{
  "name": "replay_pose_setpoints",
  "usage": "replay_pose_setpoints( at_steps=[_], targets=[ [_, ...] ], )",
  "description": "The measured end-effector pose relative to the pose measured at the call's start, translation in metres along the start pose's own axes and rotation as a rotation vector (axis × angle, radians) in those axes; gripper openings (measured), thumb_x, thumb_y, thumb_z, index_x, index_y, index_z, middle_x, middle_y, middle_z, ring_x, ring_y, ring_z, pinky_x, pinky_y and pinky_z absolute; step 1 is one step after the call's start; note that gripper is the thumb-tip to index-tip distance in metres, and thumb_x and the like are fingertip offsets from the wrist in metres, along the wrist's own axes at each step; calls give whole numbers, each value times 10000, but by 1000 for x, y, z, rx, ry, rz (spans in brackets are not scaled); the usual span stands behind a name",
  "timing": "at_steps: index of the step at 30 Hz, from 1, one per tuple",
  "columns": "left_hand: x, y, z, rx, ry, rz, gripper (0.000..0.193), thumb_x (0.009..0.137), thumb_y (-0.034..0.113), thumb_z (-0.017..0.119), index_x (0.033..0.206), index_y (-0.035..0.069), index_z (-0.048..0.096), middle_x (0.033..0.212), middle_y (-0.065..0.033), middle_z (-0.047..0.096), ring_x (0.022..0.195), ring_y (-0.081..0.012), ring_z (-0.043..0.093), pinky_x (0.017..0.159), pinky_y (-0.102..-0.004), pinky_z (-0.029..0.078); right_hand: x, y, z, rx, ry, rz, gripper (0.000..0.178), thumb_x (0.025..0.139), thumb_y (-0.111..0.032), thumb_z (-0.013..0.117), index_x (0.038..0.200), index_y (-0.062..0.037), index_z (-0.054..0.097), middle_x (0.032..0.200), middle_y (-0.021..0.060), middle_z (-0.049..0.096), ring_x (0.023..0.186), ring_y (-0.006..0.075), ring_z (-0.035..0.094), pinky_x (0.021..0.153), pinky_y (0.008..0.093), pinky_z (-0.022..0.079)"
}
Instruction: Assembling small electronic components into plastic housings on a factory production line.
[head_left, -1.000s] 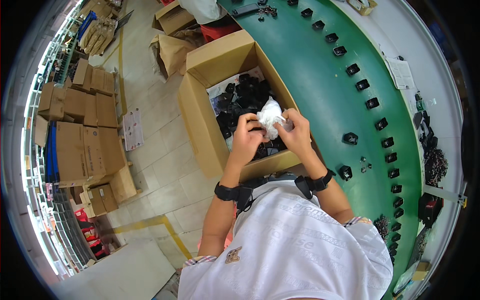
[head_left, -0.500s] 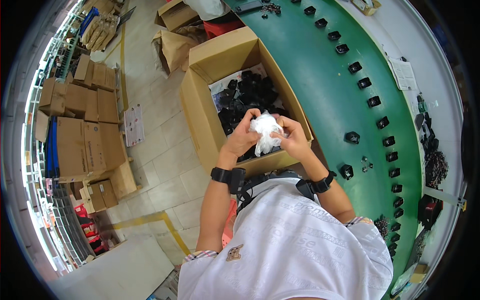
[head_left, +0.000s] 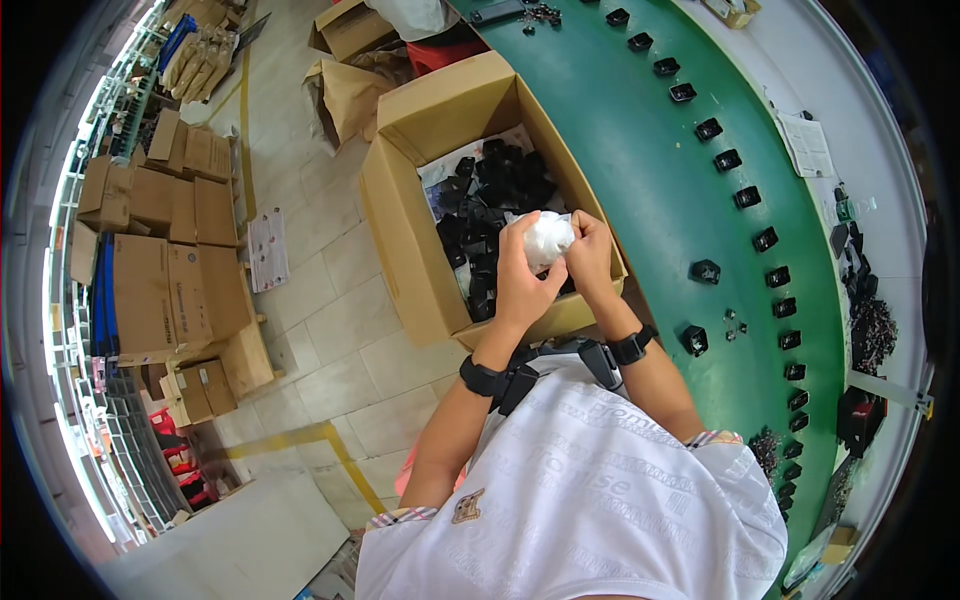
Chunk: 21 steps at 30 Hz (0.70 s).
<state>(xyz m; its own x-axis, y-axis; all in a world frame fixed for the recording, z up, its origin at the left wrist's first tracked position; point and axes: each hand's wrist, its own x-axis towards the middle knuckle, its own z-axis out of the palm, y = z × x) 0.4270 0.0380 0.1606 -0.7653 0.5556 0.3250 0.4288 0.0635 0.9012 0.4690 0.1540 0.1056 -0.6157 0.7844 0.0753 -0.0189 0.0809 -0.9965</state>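
Well left of the left hand, cardboard cartons (head_left: 142, 300) stand stacked. Nearer, an open corrugated box (head_left: 402, 255) spreads below both hands, black plastic parts (head_left: 508, 178) heaped just beyond the fingers. And the left hand (head_left: 522, 292) curls around a crumpled white plastic bundle (head_left: 547, 240), held above the box! The right hand (head_left: 594, 255) pinches its right side. Farther right, black housings (head_left: 706, 271) dot the green worktable (head_left: 645, 185).
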Motion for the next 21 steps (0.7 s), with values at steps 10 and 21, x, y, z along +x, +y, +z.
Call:
replay_pose_setpoints(
  at_steps=[10,21],
  targets=[
    [7,-33,-16,-305,151,-383,474,714,-12,668,1142,54,477,1100,-124,569,959,-240,608,773,-341,537,-12,-57,-14,352,-344,260,258,816,36,601,1070,9,562,877,41,635,851,104,616,769,247,509],
    [-4,-19,-34,-844,-290,-581,538,763,-49,532,1280,77,452,1180,-88,533,990,-202,603,709,-323,585,-11,-58,-28,-72,-437,104,559,724,-117,754,1224,-9,528,1049,110,631,860,125,617,729,278,516]
  ],
)
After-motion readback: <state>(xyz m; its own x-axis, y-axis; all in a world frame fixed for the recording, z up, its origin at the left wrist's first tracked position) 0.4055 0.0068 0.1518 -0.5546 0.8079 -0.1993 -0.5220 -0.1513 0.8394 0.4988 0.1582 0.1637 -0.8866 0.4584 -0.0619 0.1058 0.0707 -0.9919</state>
